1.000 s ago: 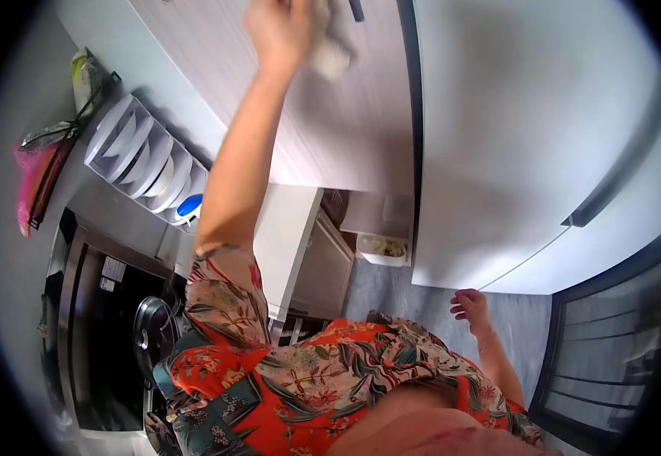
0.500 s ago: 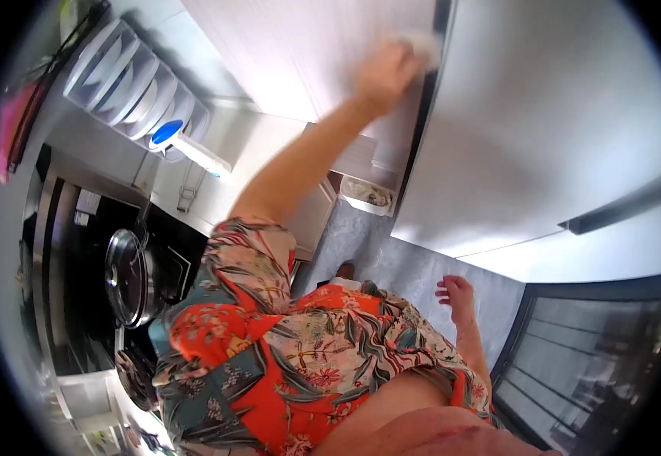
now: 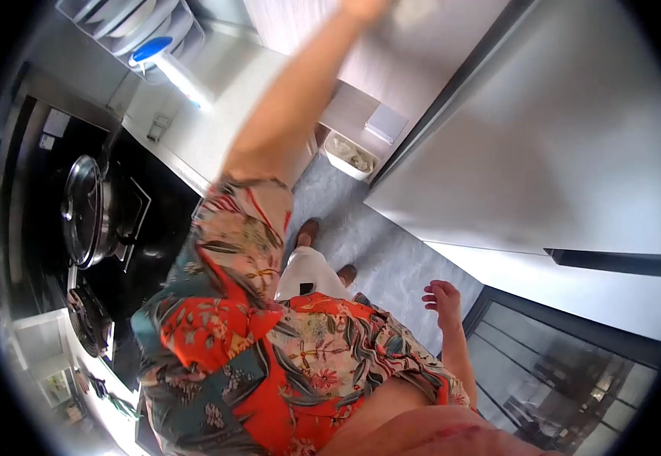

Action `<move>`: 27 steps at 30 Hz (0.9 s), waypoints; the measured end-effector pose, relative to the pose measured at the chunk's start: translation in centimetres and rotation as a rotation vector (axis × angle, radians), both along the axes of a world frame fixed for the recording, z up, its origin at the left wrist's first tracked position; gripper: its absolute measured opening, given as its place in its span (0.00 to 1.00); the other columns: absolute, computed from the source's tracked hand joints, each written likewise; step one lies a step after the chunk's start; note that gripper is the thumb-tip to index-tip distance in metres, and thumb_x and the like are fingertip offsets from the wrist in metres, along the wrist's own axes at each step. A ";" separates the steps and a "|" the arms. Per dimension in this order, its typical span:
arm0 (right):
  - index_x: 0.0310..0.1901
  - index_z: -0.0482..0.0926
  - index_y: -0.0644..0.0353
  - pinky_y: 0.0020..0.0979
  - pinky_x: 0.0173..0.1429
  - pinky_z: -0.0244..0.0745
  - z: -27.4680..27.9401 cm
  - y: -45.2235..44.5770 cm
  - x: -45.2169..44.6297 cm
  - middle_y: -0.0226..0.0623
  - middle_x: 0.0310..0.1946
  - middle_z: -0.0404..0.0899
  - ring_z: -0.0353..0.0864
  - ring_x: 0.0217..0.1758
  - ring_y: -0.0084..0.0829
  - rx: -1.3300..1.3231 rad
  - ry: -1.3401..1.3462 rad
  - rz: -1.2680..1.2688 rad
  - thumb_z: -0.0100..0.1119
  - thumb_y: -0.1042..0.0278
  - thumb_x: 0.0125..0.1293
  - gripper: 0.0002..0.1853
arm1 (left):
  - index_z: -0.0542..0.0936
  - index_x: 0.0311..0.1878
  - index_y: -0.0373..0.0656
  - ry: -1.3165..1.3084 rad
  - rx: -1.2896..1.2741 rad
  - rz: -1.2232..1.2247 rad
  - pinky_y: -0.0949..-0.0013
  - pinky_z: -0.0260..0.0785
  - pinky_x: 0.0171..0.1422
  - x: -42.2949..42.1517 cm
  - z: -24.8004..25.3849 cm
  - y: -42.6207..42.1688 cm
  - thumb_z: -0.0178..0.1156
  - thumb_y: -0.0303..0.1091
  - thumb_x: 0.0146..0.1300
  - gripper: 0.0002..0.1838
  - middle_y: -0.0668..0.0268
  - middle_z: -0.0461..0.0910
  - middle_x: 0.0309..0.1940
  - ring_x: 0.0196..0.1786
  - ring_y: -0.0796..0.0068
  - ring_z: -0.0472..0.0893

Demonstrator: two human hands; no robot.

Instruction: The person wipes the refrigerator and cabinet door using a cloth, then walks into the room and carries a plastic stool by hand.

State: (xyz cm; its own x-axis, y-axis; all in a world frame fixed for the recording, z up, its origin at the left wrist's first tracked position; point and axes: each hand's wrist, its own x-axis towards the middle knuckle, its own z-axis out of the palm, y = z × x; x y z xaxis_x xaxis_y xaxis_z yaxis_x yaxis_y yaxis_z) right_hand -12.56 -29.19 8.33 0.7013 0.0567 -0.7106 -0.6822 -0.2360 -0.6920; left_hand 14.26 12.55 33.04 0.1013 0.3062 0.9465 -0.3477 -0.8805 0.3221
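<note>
My left hand (image 3: 365,9) is stretched up to the top edge, where the view cuts off its fingers. Beside it a blurred whitish cloth (image 3: 414,14) lies against the pale wood-grain panel (image 3: 429,45), and the hand appears to be gripping it. Lower on the right, my right hand (image 3: 442,298) hangs in the air near my side. Its fingers are loosely bent and a little apart, with nothing in them.
At left is a black cooktop (image 3: 159,167) with a lidded pan (image 3: 87,213). A blue-and-white handled item (image 3: 175,68) stands near a plate rack (image 3: 137,23). A large grey door (image 3: 536,137) fills the right, above a dark-framed glass panel (image 3: 566,365). A white bin (image 3: 349,157) hangs over the grey floor (image 3: 391,251).
The view has shifted, so the counter and cooktop sit further up and left, and my feet show. My left hand and the cloth have moved up to the frame's edge. My right hand still hangs.
</note>
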 end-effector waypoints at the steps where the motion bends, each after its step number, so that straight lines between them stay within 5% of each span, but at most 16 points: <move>1: 0.42 0.73 0.62 0.24 0.26 0.72 -0.4 -0.2 -0.2 0.37 0.33 0.78 0.78 0.26 0.26 -0.001 0.005 0.014 0.49 0.69 0.60 0.10 | 0.71 0.43 0.36 0.110 -0.054 0.023 0.53 0.61 0.42 0.1 -5.1 -1.4 0.52 0.22 0.49 0.15 0.48 0.68 0.35 0.37 0.49 0.69; 2: 0.43 0.72 0.62 0.24 0.26 0.72 -1.0 -0.6 -0.6 0.37 0.33 0.78 0.78 0.26 0.26 0.000 0.009 0.028 0.49 0.69 0.60 0.11 | 0.72 0.39 0.41 0.199 -0.062 0.064 0.59 0.69 0.38 -0.6 -10.6 -3.5 0.51 0.21 0.46 0.13 0.56 0.68 0.35 0.36 0.55 0.72; 5: 0.42 0.73 0.64 0.23 0.24 0.71 -1.3 -1.0 -1.5 0.38 0.32 0.78 0.78 0.25 0.26 -0.028 0.024 0.049 0.49 0.70 0.60 0.10 | 0.70 0.36 0.44 0.376 -0.282 -0.185 0.58 0.67 0.37 -2.8 -19.6 -6.9 0.53 0.21 0.43 0.14 0.56 0.67 0.37 0.37 0.51 0.71; 18: 0.42 0.73 0.64 0.25 0.25 0.72 -1.5 -5.2 -3.4 0.39 0.33 0.78 0.79 0.27 0.28 -0.002 -0.032 0.007 0.50 0.69 0.60 0.11 | 0.75 0.31 0.45 0.635 -0.618 -0.116 0.61 0.68 0.40 -2.7 -19.1 -7.2 0.53 0.22 0.44 0.09 0.57 0.75 0.33 0.37 0.55 0.75; 21: 0.42 0.72 0.63 0.25 0.25 0.73 -1.1 -4.4 -4.0 0.37 0.32 0.78 0.79 0.26 0.27 0.002 -0.006 0.061 0.49 0.69 0.60 0.11 | 0.77 0.32 0.43 0.849 -0.686 -0.459 0.65 0.69 0.41 -5.4 -18.6 -7.5 0.55 0.27 0.48 0.07 0.57 0.78 0.30 0.37 0.63 0.78; 23: 0.42 0.72 0.64 0.25 0.26 0.73 -0.6 -3.1 -2.7 0.38 0.33 0.78 0.79 0.27 0.27 0.012 0.001 0.104 0.49 0.69 0.59 0.11 | 0.78 0.34 0.42 0.906 -0.707 -0.661 0.69 0.69 0.42 -5.2 -22.5 -7.6 0.58 0.32 0.50 0.09 0.60 0.80 0.29 0.36 0.71 0.78; 27: 0.45 0.70 0.65 0.24 0.28 0.73 0.3 -2.0 -2.2 0.39 0.35 0.77 0.78 0.30 0.27 0.072 -0.030 0.178 0.51 0.66 0.60 0.14 | 0.79 0.35 0.42 1.170 -0.734 -0.830 0.70 0.68 0.40 -14.3 -22.2 -12.2 0.61 0.30 0.48 0.09 0.65 0.79 0.29 0.34 0.75 0.77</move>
State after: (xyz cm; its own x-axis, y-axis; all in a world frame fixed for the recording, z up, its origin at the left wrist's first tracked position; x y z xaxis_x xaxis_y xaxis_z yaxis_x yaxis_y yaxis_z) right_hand -14.75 -31.15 8.63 0.6964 0.2315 -0.6792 -0.6128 -0.3006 -0.7308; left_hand -0.08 0.35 10.86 0.9878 0.1310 -0.0848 0.1016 -0.1274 0.9866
